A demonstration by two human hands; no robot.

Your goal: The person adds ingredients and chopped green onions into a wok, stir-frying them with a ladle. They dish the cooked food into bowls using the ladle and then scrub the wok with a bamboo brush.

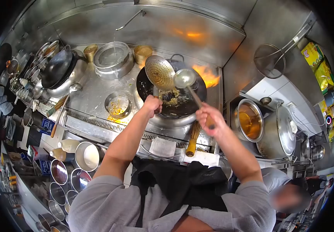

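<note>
My left hand (152,105) grips the handle of a perforated skimmer (159,71), its bowl tilted over the left part of the black wok (192,102). In my right hand (210,119) is the wooden-ended handle of a ladle (184,78), whose metal bowl hangs above the wok beside the skimmer. Pale, chopped food (171,99) lies in the wok below both tools. Flames (207,76) rise at the wok's right rear edge. My fingers are wrapped round both handles.
A water-filled pot (114,60) stands at the back left under a tap (131,20). A strainer pot (117,105) sits left of the wok, a bamboo brush (192,141) in front. Right are an oil basin (249,120) and a lidded pot (277,131). Another person (287,193) stands at lower right.
</note>
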